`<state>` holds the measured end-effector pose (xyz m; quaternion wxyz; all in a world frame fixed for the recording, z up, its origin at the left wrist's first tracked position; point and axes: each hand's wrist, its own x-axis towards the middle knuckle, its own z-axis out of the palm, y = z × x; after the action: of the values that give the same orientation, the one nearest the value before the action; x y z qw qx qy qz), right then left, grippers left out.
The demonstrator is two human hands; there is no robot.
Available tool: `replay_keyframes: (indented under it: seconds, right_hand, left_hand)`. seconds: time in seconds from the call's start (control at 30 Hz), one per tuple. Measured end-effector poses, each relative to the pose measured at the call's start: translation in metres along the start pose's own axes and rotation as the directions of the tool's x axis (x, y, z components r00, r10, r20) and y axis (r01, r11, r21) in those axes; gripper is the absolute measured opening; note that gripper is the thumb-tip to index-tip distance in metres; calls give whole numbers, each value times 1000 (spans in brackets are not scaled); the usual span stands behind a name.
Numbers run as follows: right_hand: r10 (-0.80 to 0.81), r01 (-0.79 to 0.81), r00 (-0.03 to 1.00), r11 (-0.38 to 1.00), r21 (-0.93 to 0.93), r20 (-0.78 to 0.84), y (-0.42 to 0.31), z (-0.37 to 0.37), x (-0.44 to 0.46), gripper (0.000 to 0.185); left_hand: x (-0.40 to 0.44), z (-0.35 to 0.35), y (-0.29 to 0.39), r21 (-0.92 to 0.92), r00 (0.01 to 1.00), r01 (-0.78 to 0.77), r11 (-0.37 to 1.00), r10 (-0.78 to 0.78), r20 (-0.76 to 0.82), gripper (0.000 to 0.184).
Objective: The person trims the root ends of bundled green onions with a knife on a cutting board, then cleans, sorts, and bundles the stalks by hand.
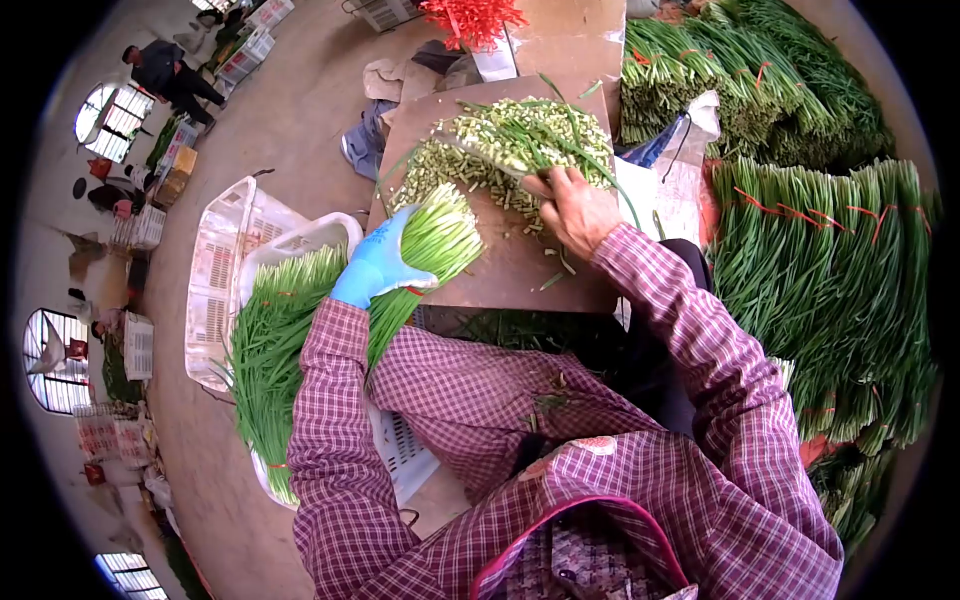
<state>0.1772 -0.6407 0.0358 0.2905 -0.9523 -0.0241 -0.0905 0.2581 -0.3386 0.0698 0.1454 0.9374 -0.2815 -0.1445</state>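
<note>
My left hand (382, 262), in a blue glove, is closed around a bundle of garlic chives (443, 230). The pale cut ends point up and right over a brown board (530, 275), while the green leaves hang down past my sleeve. In my bare right hand (582, 212) is a knife (482, 152), its blade reaching left over the chopped stem ends (480, 192) heaped on the board. The blade is apart from the bundle. My right fingers are wrapped round the handle, which is mostly hidden.
More chives (275, 335) lie in a white basket (345, 228) at my left, beside a white crate (207, 300). Tied bundles (820, 280) are stacked at my right. Red ties (472, 20) sit beyond the board. A person (165, 75) stands far off at upper left.
</note>
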Motion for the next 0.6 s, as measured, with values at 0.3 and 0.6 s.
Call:
replay_keyframes:
  seconds: [0.3,0.6]
  right_hand:
    - [-48,99,987,934,344,-154,-35,-7,-78,35]
    - [-16,40,990,986,162,-142,-45,15,-109,32]
  left_hand:
    - [-4,27,42,347,940,83,934,42,-339,130]
    - [28,9,26,191,980,195,962,-182,-86,112]
